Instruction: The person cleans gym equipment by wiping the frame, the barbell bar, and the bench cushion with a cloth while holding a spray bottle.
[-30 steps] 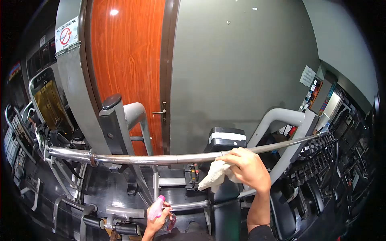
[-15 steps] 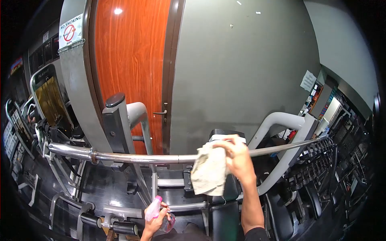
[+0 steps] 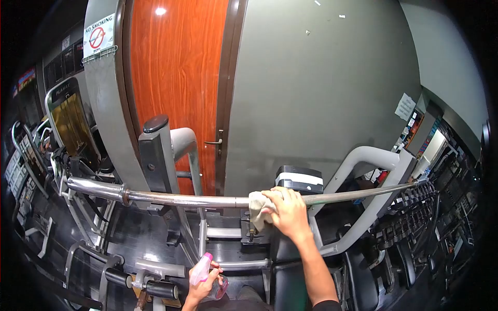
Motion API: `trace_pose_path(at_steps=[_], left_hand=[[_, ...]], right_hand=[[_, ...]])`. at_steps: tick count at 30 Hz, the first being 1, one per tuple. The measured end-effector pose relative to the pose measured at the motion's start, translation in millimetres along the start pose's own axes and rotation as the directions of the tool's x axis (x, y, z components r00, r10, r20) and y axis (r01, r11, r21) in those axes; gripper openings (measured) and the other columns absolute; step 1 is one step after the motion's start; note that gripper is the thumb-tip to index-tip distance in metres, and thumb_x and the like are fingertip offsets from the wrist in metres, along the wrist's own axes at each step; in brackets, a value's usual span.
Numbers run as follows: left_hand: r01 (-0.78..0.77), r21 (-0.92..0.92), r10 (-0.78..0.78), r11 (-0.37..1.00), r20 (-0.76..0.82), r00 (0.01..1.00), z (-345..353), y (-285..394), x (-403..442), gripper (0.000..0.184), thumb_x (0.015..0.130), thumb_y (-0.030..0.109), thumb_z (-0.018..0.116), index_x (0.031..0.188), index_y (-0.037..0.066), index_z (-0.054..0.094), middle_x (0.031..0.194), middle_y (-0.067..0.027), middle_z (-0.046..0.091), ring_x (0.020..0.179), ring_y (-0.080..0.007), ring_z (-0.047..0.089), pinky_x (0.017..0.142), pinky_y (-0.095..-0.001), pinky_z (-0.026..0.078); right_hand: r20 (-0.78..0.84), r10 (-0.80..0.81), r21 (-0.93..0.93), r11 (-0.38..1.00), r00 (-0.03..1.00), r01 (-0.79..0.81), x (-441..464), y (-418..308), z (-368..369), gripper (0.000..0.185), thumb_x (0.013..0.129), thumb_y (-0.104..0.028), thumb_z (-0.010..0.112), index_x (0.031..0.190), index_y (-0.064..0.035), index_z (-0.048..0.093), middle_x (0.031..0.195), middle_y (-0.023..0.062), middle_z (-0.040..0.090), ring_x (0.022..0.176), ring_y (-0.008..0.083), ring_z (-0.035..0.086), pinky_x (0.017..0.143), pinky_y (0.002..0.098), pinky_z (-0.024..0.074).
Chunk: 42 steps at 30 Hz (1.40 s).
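Note:
My right hand [image 3: 288, 212] is closed around a pale cloth [image 3: 257, 208], which wraps over the middle of a long metal barbell [image 3: 187, 200]. Part of the cloth hangs below the bar, and the fingers lie over its top. Lower down, near my body, my left hand [image 3: 204, 282] grips a clear spray bottle [image 3: 219, 288] with a pink-and-white sprayer head [image 3: 203, 268]. The bottle is tilted, and part of it is hidden behind the fingers. The barbell spans a grey rack, resting across its left upright [image 3: 161, 163] and right upright [image 3: 399, 173].
Below my right arm is a black padded bench [image 3: 290, 285]. A black box-shaped pad with a white stripe [image 3: 299, 179] sits behind the bar. A dumbbell rack [image 3: 404, 217] stands at right, a roller-pad machine [image 3: 140, 285] at lower left. Behind are a wooden door [image 3: 179, 78] and grey wall [image 3: 321, 93].
My right hand has lowered and moved slightly left, and the cloth has gone from hanging loose before the bar to bunched around it. My left hand still holds the spray bottle.

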<state>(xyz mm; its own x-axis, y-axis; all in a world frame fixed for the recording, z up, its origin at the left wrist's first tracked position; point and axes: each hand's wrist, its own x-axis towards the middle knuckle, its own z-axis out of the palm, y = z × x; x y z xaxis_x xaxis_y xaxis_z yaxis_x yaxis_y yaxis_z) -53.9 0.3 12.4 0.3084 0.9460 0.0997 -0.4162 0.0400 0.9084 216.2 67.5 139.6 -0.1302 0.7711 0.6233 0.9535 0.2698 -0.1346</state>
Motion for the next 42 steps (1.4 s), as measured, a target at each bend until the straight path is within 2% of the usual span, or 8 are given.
trace_pose_path(at_steps=[15, 20, 29, 31, 35, 37, 40, 42], left_hand=[[0.019, 0.021, -0.020, 1.000, 0.044, 0.999, -2, -6, -13, 0.015, 0.087, -0.001, 0.055, 0.100, -0.006, 0.052, 0.082, -0.0145, 0.060, 0.058, -0.0176, 0.061, 0.054, -0.0285, 0.051], [0.005, 0.008, -0.005, 1.000, 0.014, 1.000, -7, -10, -14, 0.014, 0.087, -0.001, 0.055, 0.099, -0.006, 0.051, 0.081, -0.0151, 0.060, 0.058, -0.0181, 0.061, 0.054, -0.0288, 0.052], [0.000, 0.007, 0.001, 1.000, -0.062, 0.998, -13, -13, -7, 0.015, 0.086, 0.001, 0.055, 0.098, -0.007, 0.051, 0.079, -0.0151, 0.060, 0.056, -0.0177, 0.060, 0.058, -0.0299, 0.053], [-0.002, -0.001, 0.002, 1.000, -0.060, 0.998, -12, -12, -6, 0.015, 0.086, 0.001, 0.055, 0.098, -0.007, 0.051, 0.080, -0.0152, 0.060, 0.056, -0.0177, 0.060, 0.058, -0.0297, 0.053], [-0.023, 0.052, 0.026, 0.998, -0.044, 0.999, -13, -6, -8, 0.015, 0.086, 0.001, 0.055, 0.098, -0.007, 0.051, 0.080, -0.0152, 0.060, 0.056, -0.0177, 0.061, 0.056, -0.0291, 0.052], [-0.024, 0.055, 0.028, 0.998, -0.065, 0.998, -14, -4, -10, 0.015, 0.086, 0.000, 0.054, 0.098, -0.007, 0.051, 0.080, -0.0150, 0.059, 0.056, -0.0177, 0.060, 0.056, -0.0290, 0.052], [-0.025, 0.079, 0.031, 0.997, -0.077, 0.997, -17, -1, -13, 0.015, 0.086, 0.000, 0.054, 0.099, -0.007, 0.051, 0.080, -0.0148, 0.059, 0.056, -0.0177, 0.060, 0.056, -0.0292, 0.052], [-0.024, 0.098, 0.032, 0.995, -0.082, 0.996, -17, 2, -15, 0.015, 0.086, 0.000, 0.053, 0.099, -0.007, 0.051, 0.080, -0.0148, 0.059, 0.055, -0.0176, 0.060, 0.057, -0.0295, 0.053]], right_hand=[[0.939, 0.096, 0.024, 0.939, 0.329, -0.342, 81, 43, 2, 0.049, 0.093, -0.041, 0.034, 0.125, -0.0085, 0.052, 0.127, 0.0141, 0.052, 0.119, 0.0289, 0.048, 0.101, 0.0333, 0.0349], [0.101, 0.091, 0.044, 0.994, 0.991, -0.096, 10, -4, 3, 0.029, 0.083, -0.027, 0.059, 0.103, -0.0078, 0.061, 0.104, 0.0153, 0.063, 0.097, 0.0310, 0.060, 0.086, 0.0419, 0.0443], [-0.439, 0.243, 0.339, 0.936, 0.865, -0.091, -73, -24, 72, 0.021, 0.085, -0.012, 0.057, 0.103, -0.0055, 0.064, 0.121, 0.0172, 0.056, 0.114, 0.0365, 0.052, 0.099, 0.0398, 0.0413], [-0.296, 0.440, 0.653, 0.741, 0.848, -0.156, -99, -23, 108, 0.026, 0.094, -0.020, 0.047, 0.106, -0.0023, 0.061, 0.112, 0.0160, 0.061, 0.105, 0.0325, 0.058, 0.093, 0.0346, 0.0456], [0.523, 0.644, 0.737, -0.671, 0.558, 0.083, -101, -35, 150, 0.034, 0.093, -0.028, 0.047, 0.119, -0.0072, 0.049, 0.110, 0.0102, 0.058, 0.096, 0.0254, 0.059, 0.085, 0.0382, 0.0505], [0.412, 0.398, 0.650, -0.759, 0.820, 0.041, -88, -16, 163, 0.035, 0.089, -0.030, 0.050, 0.118, -0.0097, 0.050, 0.110, 0.0093, 0.059, 0.101, 0.0251, 0.057, 0.087, 0.0423, 0.0493], [0.730, 0.480, 0.481, -0.867, 0.487, 0.134, -22, -28, 113, 0.027, 0.088, -0.032, 0.051, 0.105, -0.0138, 0.057, 0.103, 0.0051, 0.061, 0.096, 0.0235, 0.059, 0.085, 0.0418, 0.0492], [0.306, 0.398, 0.474, -0.851, 0.865, 0.225, 4, -5, 138, 0.021, 0.090, -0.031, 0.047, 0.097, -0.0133, 0.056, 0.100, 0.0041, 0.059, 0.098, 0.0202, 0.055, 0.089, 0.0398, 0.0457]])
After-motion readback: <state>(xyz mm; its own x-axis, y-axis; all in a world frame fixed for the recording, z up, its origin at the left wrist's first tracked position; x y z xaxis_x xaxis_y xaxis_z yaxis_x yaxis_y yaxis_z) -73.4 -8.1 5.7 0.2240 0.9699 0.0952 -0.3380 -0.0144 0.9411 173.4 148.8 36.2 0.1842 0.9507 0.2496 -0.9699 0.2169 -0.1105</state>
